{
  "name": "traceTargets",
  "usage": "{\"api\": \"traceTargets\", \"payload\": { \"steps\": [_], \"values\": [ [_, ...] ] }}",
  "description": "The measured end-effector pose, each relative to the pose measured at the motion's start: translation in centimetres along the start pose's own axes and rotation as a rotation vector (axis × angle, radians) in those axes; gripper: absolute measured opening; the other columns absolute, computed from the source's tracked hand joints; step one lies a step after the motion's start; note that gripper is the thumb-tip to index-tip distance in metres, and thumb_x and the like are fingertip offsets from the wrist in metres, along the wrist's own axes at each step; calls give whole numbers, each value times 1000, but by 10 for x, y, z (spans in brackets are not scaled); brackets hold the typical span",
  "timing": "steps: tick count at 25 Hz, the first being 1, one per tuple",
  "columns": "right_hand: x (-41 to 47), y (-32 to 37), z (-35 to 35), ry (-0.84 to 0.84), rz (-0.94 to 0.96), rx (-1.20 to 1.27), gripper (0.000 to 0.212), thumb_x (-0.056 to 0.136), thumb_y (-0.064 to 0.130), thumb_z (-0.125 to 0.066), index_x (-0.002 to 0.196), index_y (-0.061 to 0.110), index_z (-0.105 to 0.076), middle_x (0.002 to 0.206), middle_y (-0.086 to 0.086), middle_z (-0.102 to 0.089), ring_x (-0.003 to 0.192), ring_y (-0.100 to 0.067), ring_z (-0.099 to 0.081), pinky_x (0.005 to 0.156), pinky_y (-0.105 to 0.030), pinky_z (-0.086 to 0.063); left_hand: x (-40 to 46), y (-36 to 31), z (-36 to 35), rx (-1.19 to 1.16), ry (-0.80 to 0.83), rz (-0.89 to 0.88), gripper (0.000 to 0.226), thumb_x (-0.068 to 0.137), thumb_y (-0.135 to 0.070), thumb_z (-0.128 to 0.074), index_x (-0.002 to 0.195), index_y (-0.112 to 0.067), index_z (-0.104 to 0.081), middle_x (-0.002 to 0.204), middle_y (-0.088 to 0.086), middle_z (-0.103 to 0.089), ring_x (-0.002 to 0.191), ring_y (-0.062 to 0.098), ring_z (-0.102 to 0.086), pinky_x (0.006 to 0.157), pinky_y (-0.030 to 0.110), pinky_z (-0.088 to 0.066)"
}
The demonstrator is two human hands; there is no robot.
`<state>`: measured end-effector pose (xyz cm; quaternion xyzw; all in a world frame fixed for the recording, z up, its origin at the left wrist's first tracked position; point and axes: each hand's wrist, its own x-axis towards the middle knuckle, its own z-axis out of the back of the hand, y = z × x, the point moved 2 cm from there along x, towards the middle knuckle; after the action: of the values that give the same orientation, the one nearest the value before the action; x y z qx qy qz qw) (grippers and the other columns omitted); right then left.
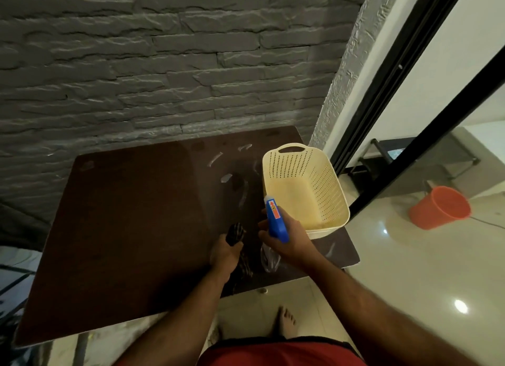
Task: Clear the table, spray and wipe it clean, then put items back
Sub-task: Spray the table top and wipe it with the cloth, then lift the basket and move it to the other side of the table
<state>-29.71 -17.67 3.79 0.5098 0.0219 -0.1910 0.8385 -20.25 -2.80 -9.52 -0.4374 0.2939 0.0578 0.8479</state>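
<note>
Spraying is looking under way: wet streaks (pixel 240 179) are showing toward the far right of the dark worktop (pixel 131 223), most of it bare, so wiping and returning items are probably still ahead. The right hand (pixel 284 240) is gripping a blue spray bottle (pixel 276 220) near the front right edge, while the left hand (pixel 224 254) is clutching a dark striped cloth (pixel 235 234) just beside it. A cream perforated basket (pixel 303 190) is occupying the right edge, likely obstructing wiping there; an orange bucket (pixel 440 207) is sitting on the floor beyond.

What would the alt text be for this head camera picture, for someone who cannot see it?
A person stands at a dark brown table, the right hand gripping a blue spray bottle and the left hand gripping a dark cloth. A cream perforated basket sits at the table's right edge; an orange bucket stands on the floor.
</note>
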Motion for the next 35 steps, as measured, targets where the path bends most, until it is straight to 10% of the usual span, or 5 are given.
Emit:
{"api": "traceTargets", "payload": {
  "steps": [13, 19, 26, 35],
  "values": [
    [17, -20, 29, 216, 27, -44, 73, 77, 33, -84, 135, 29, -40, 99, 20, -59, 90, 0, -60, 67, -8, -48, -12, -5, -36, 214, -202, 28, 46, 84, -33, -69, 122, -14, -53, 117, 11, -62, 106, 28, -59, 84, 35, -48],
    [22, -18, 36, 300, 47, -124, 87, 75, 29, -87, 144, 29, -34, 97, 22, -57, 95, -5, -60, 80, -15, -49, -10, -8, -44, 235, -142, 37, 69, 80, -37, -70, 141, -25, -39, 124, 6, -59, 110, 25, -58, 87, 36, -49],
    [42, -12, 68, 492, 70, -311, 95, 79, 13, -81, 154, 33, -26, 148, 1, -49, 133, -16, -49, 104, -33, -49, 2, -32, -21, 241, -165, 79, 48, 89, -44, -59, 131, -22, -49, 121, 6, -60, 109, 24, -57, 89, 38, -49],
    [80, -56, 145, -216, -136, -477, 65, 88, 20, -73, 146, 22, -43, 150, -8, -48, 117, -23, -60, 99, -41, -53, 33, -143, -23, 20, 48, -145, 65, 88, -52, -57, 141, -16, -44, 136, 6, -54, 120, 20, -54, 102, 39, -44]
  ]
}}
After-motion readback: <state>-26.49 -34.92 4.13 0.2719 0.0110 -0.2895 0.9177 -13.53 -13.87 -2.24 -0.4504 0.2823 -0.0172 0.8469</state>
